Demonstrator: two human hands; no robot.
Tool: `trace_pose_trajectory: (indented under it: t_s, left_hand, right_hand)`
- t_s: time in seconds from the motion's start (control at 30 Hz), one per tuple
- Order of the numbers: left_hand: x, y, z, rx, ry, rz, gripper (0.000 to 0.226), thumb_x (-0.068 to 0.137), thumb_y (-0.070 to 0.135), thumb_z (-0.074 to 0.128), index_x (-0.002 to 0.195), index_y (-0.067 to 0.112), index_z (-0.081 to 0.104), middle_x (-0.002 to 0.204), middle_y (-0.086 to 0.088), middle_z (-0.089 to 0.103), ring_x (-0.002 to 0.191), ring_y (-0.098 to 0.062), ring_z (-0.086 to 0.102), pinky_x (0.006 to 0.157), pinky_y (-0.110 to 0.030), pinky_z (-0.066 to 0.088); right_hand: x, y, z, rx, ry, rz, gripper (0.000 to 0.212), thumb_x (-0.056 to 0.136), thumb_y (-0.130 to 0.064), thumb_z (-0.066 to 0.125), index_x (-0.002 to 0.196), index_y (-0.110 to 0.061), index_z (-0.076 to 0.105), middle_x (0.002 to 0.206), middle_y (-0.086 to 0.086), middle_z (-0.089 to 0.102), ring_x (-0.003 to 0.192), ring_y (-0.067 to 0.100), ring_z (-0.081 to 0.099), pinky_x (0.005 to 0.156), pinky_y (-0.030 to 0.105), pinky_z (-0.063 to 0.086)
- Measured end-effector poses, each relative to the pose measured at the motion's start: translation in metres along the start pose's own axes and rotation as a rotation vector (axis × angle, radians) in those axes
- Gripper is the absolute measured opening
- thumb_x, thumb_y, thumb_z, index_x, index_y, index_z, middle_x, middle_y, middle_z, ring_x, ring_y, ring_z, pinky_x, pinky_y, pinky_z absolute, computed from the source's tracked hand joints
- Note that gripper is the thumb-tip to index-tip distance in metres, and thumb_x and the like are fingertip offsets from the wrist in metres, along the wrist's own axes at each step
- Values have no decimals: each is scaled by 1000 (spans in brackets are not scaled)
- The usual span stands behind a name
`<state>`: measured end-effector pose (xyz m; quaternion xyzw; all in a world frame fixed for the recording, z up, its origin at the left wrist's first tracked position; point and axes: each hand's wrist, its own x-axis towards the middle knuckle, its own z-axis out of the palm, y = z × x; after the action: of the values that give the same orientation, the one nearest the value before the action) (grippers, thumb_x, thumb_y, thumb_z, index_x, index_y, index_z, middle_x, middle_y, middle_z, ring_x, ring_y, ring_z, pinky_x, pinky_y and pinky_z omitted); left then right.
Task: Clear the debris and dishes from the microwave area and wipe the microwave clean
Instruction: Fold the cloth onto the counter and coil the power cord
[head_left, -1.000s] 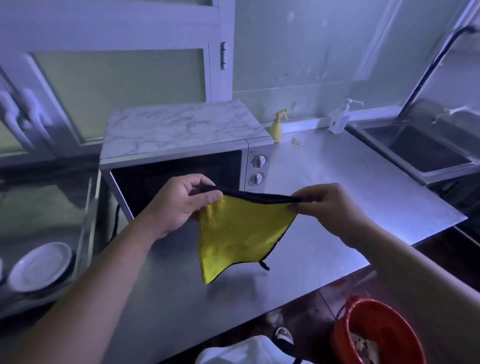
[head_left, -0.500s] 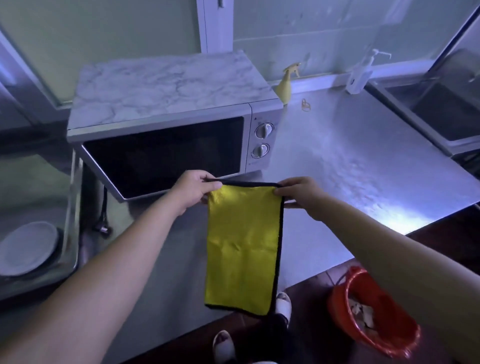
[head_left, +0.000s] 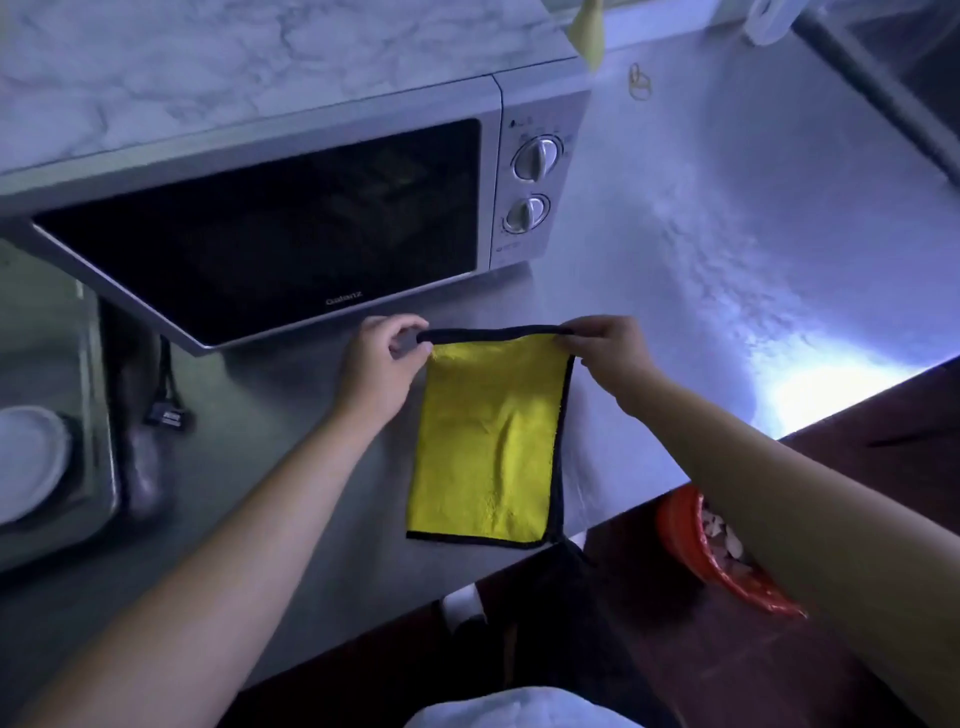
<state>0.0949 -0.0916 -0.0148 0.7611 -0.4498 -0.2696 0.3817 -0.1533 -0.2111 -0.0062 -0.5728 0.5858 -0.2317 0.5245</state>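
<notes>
Between left hand (head_left: 379, 366) and right hand (head_left: 610, 356), each pinching a top corner, the yellow cloth (head_left: 488, 441), bunched a second ago, now hangs opened flat below the grip; the microwave (head_left: 260, 223) just beyond it looks ready for wiping.

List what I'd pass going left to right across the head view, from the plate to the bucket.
In order: white plate → black plug → left hand → yellow cloth → right hand → orange bucket.

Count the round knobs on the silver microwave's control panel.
2. The upper round silver knob sits high on the panel; the lower round silver knob sits just below it. None appears hidden.
</notes>
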Motion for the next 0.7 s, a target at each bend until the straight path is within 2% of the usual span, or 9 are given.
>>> trace_pose_trajectory:
  t_s: [0.07,0.17,0.23,0.3,0.4,0.47,0.53,0.63,0.7]
  left_hand:
    - [-44,1,13,32,45,100,14,89,20,71,101,27,67,97,6,60,86,-9,58,82,-41,54]
    - [-115,-11,50,249,-325,171,45,93,42,62,133,22,58,135,-1,54,127,-18,44,109,-44,39]
    - [-148,-27,72,561,-488,143,74,94,62,47,156,29,25,166,-4,12,151,-23,10,122,-43,13]
    - [-166,-36,80,671,-468,157,82,93,69,38,159,32,8,167,-2,-7,154,-27,-4,123,-45,2]
    - [-170,-38,76,468,-331,71,75,95,60,48,157,25,27,166,-5,14,152,-27,14,122,-44,14]
    - [-162,-38,69,347,-261,-16,64,98,47,53,153,21,36,162,-5,26,147,-25,24,117,-39,21]
    - [-149,-37,63,300,-220,-63,55,99,34,55,149,18,41,157,-5,34,142,-25,29,114,-36,24]
    - [-144,-33,58,292,-106,-81,44,93,18,62,137,14,56,142,-8,50,132,-29,40,110,-40,33]
    - [-154,-25,58,288,-25,-114,40,88,13,67,127,14,63,130,-8,57,123,-30,48,104,-41,39]
  right_hand:
    - [1,1,0,2,-8,24,8,87,-3,71,92,-8,75,71,-3,65,56,2,56,53,11,44]
    - [13,6,2,87,39,107,8,86,-3,74,79,-8,74,57,-4,59,46,7,50,47,18,42]
    - [26,10,5,93,72,173,15,85,-5,75,73,-13,70,58,1,54,47,13,46,46,23,39]
    - [40,18,7,41,107,218,17,84,-7,76,71,-14,67,60,4,51,46,18,45,43,22,38]
    - [53,29,11,-96,136,249,10,83,-13,76,80,-6,69,63,7,55,49,22,50,45,25,44]
    - [55,33,14,-339,132,167,26,85,-14,72,109,-6,69,89,9,62,73,24,61,66,33,54]
    - [51,32,20,-670,95,-51,47,85,-13,68,131,-13,59,121,12,56,111,31,53,95,39,46]
    - [34,23,42,-953,-102,-396,65,82,-23,75,142,-25,49,140,11,45,130,35,38,105,43,31]
    - [25,22,60,-1111,-289,-535,63,83,-32,75,141,-29,51,146,7,41,137,32,33,109,45,25]
